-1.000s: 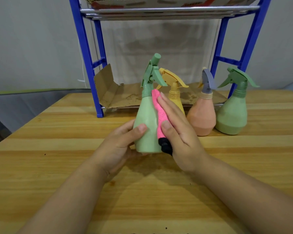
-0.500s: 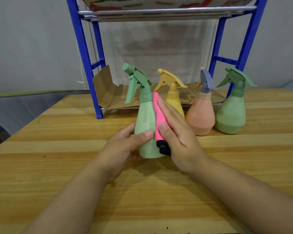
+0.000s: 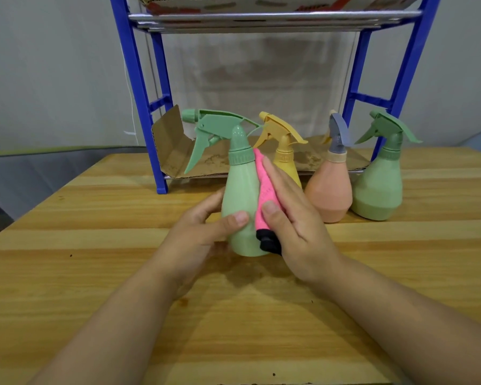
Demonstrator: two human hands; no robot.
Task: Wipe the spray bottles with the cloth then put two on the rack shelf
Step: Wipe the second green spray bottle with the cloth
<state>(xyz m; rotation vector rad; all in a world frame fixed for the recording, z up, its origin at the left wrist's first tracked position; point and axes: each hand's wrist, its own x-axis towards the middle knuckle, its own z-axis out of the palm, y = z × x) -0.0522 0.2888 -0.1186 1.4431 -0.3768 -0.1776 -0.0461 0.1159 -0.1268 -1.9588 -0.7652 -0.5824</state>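
1. At frame centre we see the left hand [image 3: 206, 232] wrapped around a pale green spray bottle [image 3: 240, 201], upright on the wooden surface [image 3: 95, 273].
2. The right hand [image 3: 295, 226] presses a pink cloth [image 3: 263, 193] flat against the bottle's right side — its black end probably belongs to the same cloth.
3. Right of centre stand three more — a yellow bottle [image 3: 285, 151], a peach bottle [image 3: 329, 190] and a green bottle [image 3: 379, 184] — before the blue rack [image 3: 139, 87].

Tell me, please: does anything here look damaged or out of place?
Only the cardboard liner on the rack's lower shelf: its left end is bent upward and its surface looks stained. The four bottles stand upright, and nothing is spilled.
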